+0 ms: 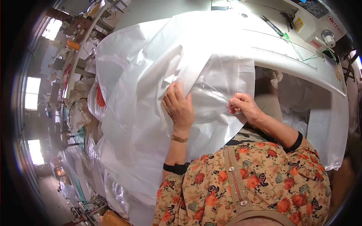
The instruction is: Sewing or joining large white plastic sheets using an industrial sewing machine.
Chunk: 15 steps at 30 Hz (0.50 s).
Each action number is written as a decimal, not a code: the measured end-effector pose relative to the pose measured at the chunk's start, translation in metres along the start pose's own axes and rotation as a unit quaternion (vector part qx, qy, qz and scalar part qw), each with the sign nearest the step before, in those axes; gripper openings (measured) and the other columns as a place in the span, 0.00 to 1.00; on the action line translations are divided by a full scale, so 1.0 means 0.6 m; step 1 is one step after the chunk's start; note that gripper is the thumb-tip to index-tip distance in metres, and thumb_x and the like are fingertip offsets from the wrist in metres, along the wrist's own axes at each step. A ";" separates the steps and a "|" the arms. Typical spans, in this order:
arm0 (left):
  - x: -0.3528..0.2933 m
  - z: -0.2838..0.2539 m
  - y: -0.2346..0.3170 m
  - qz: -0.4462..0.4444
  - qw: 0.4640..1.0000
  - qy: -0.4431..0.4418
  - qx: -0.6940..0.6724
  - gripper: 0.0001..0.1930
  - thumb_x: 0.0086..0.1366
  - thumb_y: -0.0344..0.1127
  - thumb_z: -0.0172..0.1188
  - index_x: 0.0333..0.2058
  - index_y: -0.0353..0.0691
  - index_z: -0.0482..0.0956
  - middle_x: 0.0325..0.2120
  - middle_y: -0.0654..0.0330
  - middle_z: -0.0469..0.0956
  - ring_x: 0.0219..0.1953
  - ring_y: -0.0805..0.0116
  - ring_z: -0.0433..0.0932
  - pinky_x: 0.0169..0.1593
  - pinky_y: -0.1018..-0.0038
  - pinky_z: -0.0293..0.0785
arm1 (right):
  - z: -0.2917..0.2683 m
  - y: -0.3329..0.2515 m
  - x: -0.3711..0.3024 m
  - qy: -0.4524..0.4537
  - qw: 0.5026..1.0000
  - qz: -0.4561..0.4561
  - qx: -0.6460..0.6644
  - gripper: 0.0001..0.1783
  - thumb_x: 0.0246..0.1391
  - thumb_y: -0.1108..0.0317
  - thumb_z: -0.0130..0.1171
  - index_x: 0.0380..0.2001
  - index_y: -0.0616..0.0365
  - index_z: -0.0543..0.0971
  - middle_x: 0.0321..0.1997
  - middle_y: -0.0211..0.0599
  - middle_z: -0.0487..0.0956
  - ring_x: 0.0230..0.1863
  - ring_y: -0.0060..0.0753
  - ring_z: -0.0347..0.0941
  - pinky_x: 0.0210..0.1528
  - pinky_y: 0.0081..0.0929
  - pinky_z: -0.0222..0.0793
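A large sheet of white, translucent plastic (139,94) with a fine texture spreads over the table and hangs down over my lap. My left hand (177,107) lies on it with the fingers stretched out and the thumb apart, next to a raised fold. To the right, my right hand (243,106) pinches clear plastic film (211,98) between thumb and fingers. The film is drawn into taut creases toward that pinch. A stitched or sealed seam runs near the sheet's right edge, above my right hand.
The white sewing table (294,62) carries a printed ruler along its front edge. Tweezers (272,25), dark snips (288,20) and green thread (301,52) lie beside the machine (318,28) at upper right. More plastic sheeting (328,124) hangs at right. Bundled material and equipment line the left side.
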<state>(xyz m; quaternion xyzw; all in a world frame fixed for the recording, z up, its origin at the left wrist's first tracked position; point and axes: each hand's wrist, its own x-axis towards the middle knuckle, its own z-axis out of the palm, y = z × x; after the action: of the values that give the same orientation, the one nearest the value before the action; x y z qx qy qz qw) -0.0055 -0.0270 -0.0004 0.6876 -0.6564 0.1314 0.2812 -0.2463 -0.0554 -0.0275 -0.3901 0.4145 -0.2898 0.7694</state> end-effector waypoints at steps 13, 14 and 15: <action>0.017 -0.147 -0.081 -0.153 0.946 -0.051 -0.283 0.06 0.67 0.29 0.59 0.32 0.33 0.77 0.17 0.69 0.66 0.21 0.81 0.63 0.26 0.81 0.61 | 0.040 -0.102 -0.033 0.150 0.846 -0.284 -0.426 0.13 0.58 0.65 0.61 0.30 0.64 0.73 0.21 0.41 0.74 0.24 0.27 0.76 0.27 0.27 0.70; 0.022 -0.158 -0.084 -0.152 0.946 -0.049 -0.281 0.06 0.67 0.29 0.59 0.32 0.33 0.77 0.17 0.69 0.66 0.21 0.81 0.63 0.26 0.81 0.61 | 0.049 -0.112 -0.032 0.149 0.846 -0.285 -0.425 0.13 0.58 0.65 0.61 0.30 0.64 0.73 0.21 0.41 0.74 0.24 0.27 0.76 0.27 0.27 0.70; 0.034 -0.169 -0.084 -0.160 0.935 -0.072 -0.309 0.06 0.68 0.30 0.58 0.32 0.33 0.77 0.17 0.71 0.66 0.21 0.82 0.61 0.25 0.82 0.59 | 0.056 -0.120 -0.026 0.106 0.860 -0.310 -0.391 0.13 0.58 0.64 0.60 0.32 0.64 0.73 0.21 0.40 0.74 0.24 0.26 0.75 0.27 0.26 0.69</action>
<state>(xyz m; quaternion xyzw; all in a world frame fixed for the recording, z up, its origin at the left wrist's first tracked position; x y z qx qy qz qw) 0.0650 0.0119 0.0819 0.6703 -0.5639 -0.1748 0.4495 -0.2339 -0.0695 0.0514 -0.7340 0.4309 -0.3672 0.3753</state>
